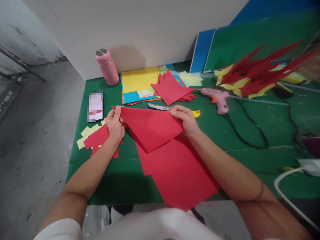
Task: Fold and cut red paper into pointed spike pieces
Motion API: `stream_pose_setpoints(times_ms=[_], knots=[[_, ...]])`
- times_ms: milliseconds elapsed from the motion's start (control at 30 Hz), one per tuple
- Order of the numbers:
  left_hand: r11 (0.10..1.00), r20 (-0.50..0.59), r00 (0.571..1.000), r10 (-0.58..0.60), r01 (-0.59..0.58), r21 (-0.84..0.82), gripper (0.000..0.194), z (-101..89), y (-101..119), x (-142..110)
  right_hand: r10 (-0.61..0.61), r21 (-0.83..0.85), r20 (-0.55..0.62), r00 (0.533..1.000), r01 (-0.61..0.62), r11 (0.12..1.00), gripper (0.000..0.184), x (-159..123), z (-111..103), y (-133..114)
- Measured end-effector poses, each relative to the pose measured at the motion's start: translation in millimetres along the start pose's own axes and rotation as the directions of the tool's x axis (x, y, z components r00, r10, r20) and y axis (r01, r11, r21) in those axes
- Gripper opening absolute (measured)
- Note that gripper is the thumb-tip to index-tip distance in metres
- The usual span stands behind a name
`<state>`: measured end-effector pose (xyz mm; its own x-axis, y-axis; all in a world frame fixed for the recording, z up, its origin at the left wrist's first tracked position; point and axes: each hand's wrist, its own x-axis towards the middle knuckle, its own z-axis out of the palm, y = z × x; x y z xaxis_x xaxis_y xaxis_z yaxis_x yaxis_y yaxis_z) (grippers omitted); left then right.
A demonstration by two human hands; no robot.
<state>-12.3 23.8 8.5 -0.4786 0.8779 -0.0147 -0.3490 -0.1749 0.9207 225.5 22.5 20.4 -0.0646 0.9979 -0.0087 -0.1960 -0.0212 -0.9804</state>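
Loose red sheets lie at the near edge of the green surface. Just beyond, the folded red paper is raised over its left-centre part. The left hand pinches its left corner between thumb and fingers; the right hand grasps the fold's right end. The paper looks light and fairly stiff, yet easily creased, so the fold's two ends seem the best holds. Farther off lies a cutter; a pink bottle stands by the far left corner.
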Motion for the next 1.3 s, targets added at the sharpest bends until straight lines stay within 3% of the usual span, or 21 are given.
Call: stream_pose_setpoints(times_ms=[200, 400, 700, 833, 933, 1000, 1100, 1200, 1300], knots=[[0.998, 0.038, 0.998, -0.053, 0.054, -0.037, 0.053, -0.2, 1, -3, 0.009, 0.076, -0.004, 1.0, -0.009, 0.997, 0.023, 1, -2, -5], [0.992, 0.046, 0.993, -0.106, 0.109, -0.062, 0.045, -0.7, 5, -1, 0.031, 0.051, 0.032, 0.999, -0.033, 0.998, 0.027, -3, -1, -4], [0.994, 0.064, 0.993, -0.1, 0.102, -0.032, 0.04, -2.4, 2, -1, 0.025, 0.089, 0.093, 0.995, -0.033, 0.995, 0.025, -2, -1, -8], [0.994, 0.08, 0.991, -0.106, 0.108, -0.028, 0.046, -3.4, 2, 0, 0.107, 0.134, 0.177, 0.978, -0.132, 0.982, 0.043, -2, -6, -5], [0.99, 0.072, 0.989, -0.128, 0.132, -0.054, 0.044, -2.5, 1, 3, 0.095, 0.193, 0.302, 0.949, -0.158, 0.968, 0.072, -3, -6, 0], [0.989, 0.072, 0.989, -0.128, 0.133, -0.072, 0.041, -0.7, 0, 3, 0.081, 0.192, 0.369, 0.926, -0.161, 0.968, 0.075, -3, -4, 3], [0.992, 0.186, 0.977, -0.101, 0.113, -0.053, 0.042, 2.1, -2, 0, 0.034, 0.185, 0.393, 0.919, -0.116, 0.976, 0.075, -3, 2, 7], [0.996, 0.354, 0.931, -0.087, 0.089, 0.012, 0.046, 2.7, -5, -5, -0.014, 0.187, 0.31, 0.951, -0.046, 0.981, 0.069, -3, 5, 10], [0.993, 0.437, 0.892, -0.112, 0.088, 0.075, 0.047, 1.6, -6, -9, 0.01, 0.182, 0.21, 0.978, -0.049, 0.982, 0.065, -1, 5, 14]])
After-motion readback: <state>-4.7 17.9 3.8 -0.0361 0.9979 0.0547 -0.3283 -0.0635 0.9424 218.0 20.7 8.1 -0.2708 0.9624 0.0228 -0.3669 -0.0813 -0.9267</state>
